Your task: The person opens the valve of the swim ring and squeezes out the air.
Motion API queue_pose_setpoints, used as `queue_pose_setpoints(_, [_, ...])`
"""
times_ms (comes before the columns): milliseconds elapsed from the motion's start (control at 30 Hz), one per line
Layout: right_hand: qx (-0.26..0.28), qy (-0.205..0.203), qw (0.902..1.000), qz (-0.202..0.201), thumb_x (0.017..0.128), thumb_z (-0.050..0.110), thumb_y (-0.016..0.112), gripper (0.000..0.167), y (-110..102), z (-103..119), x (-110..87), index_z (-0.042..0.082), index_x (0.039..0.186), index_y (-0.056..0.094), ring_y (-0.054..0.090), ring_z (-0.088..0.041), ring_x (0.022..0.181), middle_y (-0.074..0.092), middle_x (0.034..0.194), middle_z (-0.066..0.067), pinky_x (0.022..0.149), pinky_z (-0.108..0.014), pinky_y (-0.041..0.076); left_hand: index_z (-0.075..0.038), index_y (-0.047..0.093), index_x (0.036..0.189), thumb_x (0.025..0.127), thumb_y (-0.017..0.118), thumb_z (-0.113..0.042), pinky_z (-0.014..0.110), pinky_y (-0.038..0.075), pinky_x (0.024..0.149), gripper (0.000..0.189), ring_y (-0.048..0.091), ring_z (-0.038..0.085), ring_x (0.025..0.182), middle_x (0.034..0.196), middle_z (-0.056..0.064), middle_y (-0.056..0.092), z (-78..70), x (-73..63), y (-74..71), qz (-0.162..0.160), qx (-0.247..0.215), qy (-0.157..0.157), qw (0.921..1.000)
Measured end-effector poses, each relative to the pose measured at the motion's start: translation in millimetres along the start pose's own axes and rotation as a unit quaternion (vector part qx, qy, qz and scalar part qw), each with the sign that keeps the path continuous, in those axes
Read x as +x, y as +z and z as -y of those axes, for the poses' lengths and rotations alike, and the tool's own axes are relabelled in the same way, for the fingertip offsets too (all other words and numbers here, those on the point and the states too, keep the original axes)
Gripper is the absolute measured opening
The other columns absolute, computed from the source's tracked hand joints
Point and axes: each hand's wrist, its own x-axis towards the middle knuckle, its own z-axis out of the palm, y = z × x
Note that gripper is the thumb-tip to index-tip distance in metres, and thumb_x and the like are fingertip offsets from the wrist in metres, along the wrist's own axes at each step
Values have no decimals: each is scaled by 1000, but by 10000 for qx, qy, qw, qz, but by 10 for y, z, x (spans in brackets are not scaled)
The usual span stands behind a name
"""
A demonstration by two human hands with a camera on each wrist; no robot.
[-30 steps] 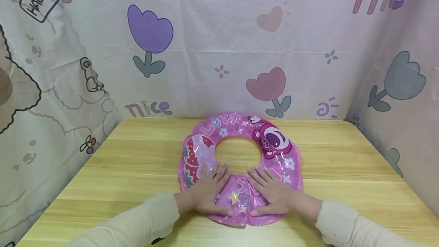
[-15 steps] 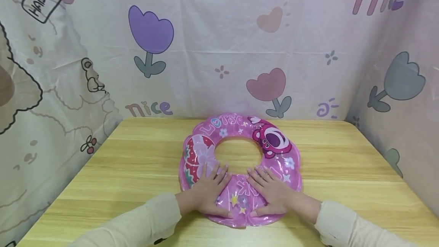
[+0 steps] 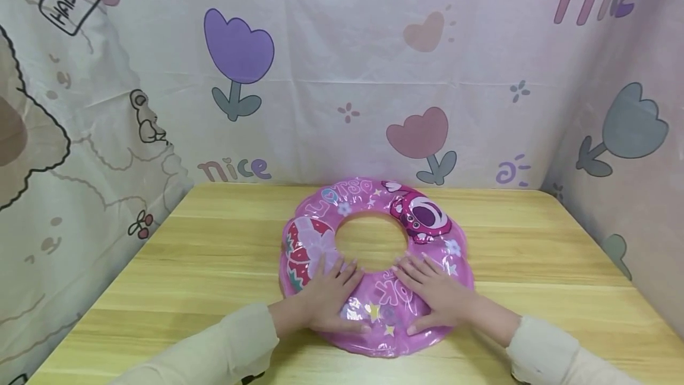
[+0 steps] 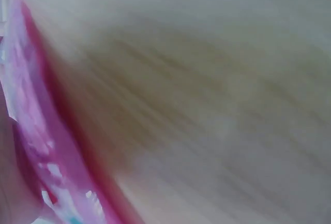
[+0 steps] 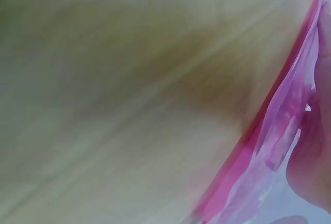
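Note:
A pink inflatable swim ring [image 3: 382,337] lies flat on the wooden table, printed with strawberries, stars, lettering and a bear's face. On its near left part rests my left hand [image 3: 331,302], fingers spread and straight, thumb pointing inward. My right hand [image 3: 440,296] lies the same way on the near right part, fingertips close to the inner hole. In the left wrist view, the ring's edge [image 4: 62,151] runs down the left side beside a blurred bit of hand. The right wrist view has the ring's edge [image 5: 258,146] along the right, next to part of the hand [image 5: 310,167].
The light wooden table [image 3: 214,266] extends to both sides of the ring. Behind it hangs a pale cloth [image 3: 331,28] printed with tulips and hearts, and more of this cloth encloses the left and right sides.
My right hand has shifted slightly right, widening the gap between the thumbs. The ring's near part looks smoother and fuller, its front notch gone, and its printed bear has turned slightly left.

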Motion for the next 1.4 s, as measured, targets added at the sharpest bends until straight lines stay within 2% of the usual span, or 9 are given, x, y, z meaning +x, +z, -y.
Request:
queue_pose_setpoints(67, [84, 138, 9999, 2, 74, 78, 42, 102, -30, -39, -30, 3, 142, 33, 29, -43, 134, 33, 147, -21, 111, -25, -21, -11, 28, 146, 78, 39, -78, 68, 11, 108, 97, 28, 38, 138, 151, 13, 30, 5, 2, -24, -80, 112, 58, 9999])
queue_pose_setpoints(200, [524, 508, 9972, 177, 76, 72, 48, 97, -92, -133, -100, 2, 141, 36, 24, -47, 134, 30, 148, -22, 117, -42, -4, -13, 32, 144, 78, 40, -78, 67, 15, 107, 93, 36, 33, 135, 147, 10, 38, 22, -22, -72, -219, 329, 260, 9989])
queue_pose_setpoints(300, [832, 821, 9926, 317, 77, 67, 53, 90, -119, -211, -148, 5, 140, 39, 19, -49, 135, 28, 148, -24, 114, -55, 8, -15, 33, 144, 79, 40, -76, 66, 21, 106, 89, 39, 31, 132, 145, 9, 41, 30, -47, -81, -307, 311, 470, 9979])
queue_pose_setpoints(533, [894, 1212, 9884, 204, 75, 63, 58, 86, -124, -407, -232, 6, 137, 44, 17, -52, 134, 28, 146, -28, 108, -63, 14, -15, 34, 143, 81, 41, -72, 62, 26, 107, 84, 39, 33, 132, 145, 12, 40, -13, -79, -92, -372, 78, 802, 9961])
queue_pose_setpoints(700, [897, 1566, 9834, 191, 78, 54, 63, 79, -129, -572, -282, 5, 137, 44, 18, -54, 133, 25, 147, -30, 105, -68, 15, -18, 30, 146, 82, 38, -73, 59, 27, 108, 85, 39, 33, 133, 148, 11, 36, -97, -68, -100, -256, -25, 962, 9950])
queue_pose_setpoints(900, [660, 1920, 9791, 154, 81, 45, 64, 71, -147, -695, -320, 3, 135, 46, 20, -54, 132, 28, 145, -30, 106, -67, 15, -21, 25, 148, 84, 36, -72, 60, 28, 107, 82, 36, 34, 135, 151, 10, 30, -225, -30, -148, -60, -388, 1156, 9925])
queue_pose_setpoints(1067, [244, 2146, 9764, 79, 80, 46, 65, 74, -150, -749, -321, 3, 137, 43, 23, -54, 131, 29, 144, -32, 105, -67, 19, -23, 25, 147, 86, 38, -67, 57, 30, 107, 76, 35, 34, 135, 152, 9, 30, -338, 8, -204, -28, -612, 1357, 9889])
queue_pose_setpoints(1200, [-32, 2310, 9729, -66, 81, 38, 66, 72, -188, -736, -282, 0, 137, 41, 24, -52, 132, 29, 145, -31, 106, -66, 19, -22, 24, 148, 87, 38, -66, 58, 27, 109, 76, 30, 35, 138, 154, 8, 25, -378, 9, -204, -22, -772, 1315, 9883])
queue_pose_setpoints(1400, [-22, 2205, 9736, -589, 89, 27, 59, 60, -316, -393, -75, -4, 136, 40, 27, -46, 135, 31, 145, -27, 110, -59, 20, -10, 26, 147, 88, 36, -66, 60, 22, 110, 81, 22, 37, 141, 154, 13, 22, -358, -14, -150, -626, -707, 805, 9923])
